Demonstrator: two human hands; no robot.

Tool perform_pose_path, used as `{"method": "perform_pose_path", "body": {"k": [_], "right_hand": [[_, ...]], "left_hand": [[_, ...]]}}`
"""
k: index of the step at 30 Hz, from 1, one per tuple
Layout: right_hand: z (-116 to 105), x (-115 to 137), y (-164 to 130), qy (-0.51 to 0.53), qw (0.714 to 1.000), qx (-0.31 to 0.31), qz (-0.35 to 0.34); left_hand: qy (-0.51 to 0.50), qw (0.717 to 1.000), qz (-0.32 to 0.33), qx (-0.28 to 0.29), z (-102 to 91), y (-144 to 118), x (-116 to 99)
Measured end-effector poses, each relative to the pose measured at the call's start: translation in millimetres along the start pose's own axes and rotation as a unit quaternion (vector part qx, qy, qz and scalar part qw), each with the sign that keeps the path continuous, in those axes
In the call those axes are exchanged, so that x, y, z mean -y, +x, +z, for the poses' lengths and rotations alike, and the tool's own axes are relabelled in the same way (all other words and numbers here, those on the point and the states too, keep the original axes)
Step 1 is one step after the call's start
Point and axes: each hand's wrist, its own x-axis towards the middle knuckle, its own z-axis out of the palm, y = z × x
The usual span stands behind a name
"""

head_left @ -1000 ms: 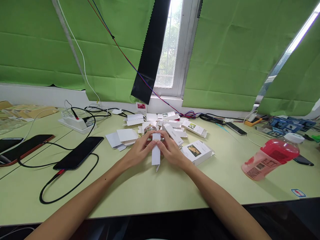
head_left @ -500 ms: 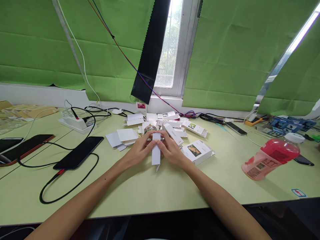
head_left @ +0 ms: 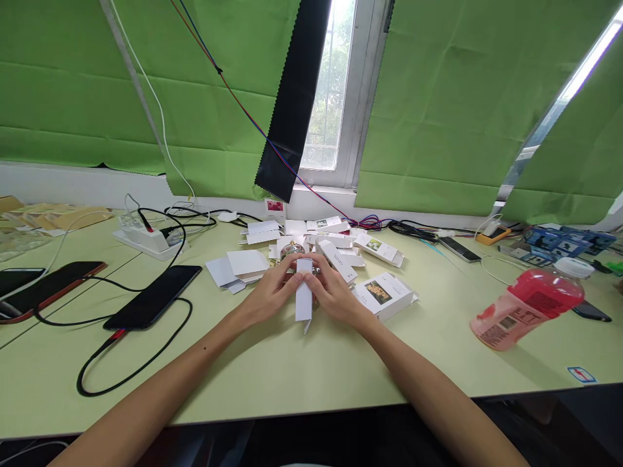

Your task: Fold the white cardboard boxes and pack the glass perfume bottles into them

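A small white carton (head_left: pixel 304 295) stands between both hands on the pale green table (head_left: pixel 272 370), its narrow side facing me and a flap hanging at its lower end. My left hand (head_left: pixel 270 293) grips its left side, fingertips near the top. My right hand (head_left: pixel 335 293) grips the right side. Just behind the carton sits a small glass bottle with a gold cap (head_left: pixel 292 249), partly hidden by my fingers. A printed white box (head_left: pixel 383 294) lies right of my right hand.
Several flat white cartons (head_left: pixel 321 241) lie heaped behind the hands. Black phones (head_left: pixel 153 296) on cables and a power strip (head_left: pixel 146 239) lie left. A pink drink bottle (head_left: pixel 528 308) lies tipped at right. Green fabric and a window are behind.
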Motion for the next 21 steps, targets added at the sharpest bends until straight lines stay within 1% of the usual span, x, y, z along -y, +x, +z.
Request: {"method": "perform_pose_path", "body": {"k": [7,21], "right_hand": [[0.2,-0.2,-0.5,-0.008,1.000,0.001,0.012],[0.6,-1.1,-0.1,-0.010,1.000,-0.002,0.004]], "left_hand": [[0.004,1.000,0.000,-0.002,0.1,-0.4,-1.1],[0.002,1.000,0.008,-0.003,0.4,0.2,-0.4]]}}
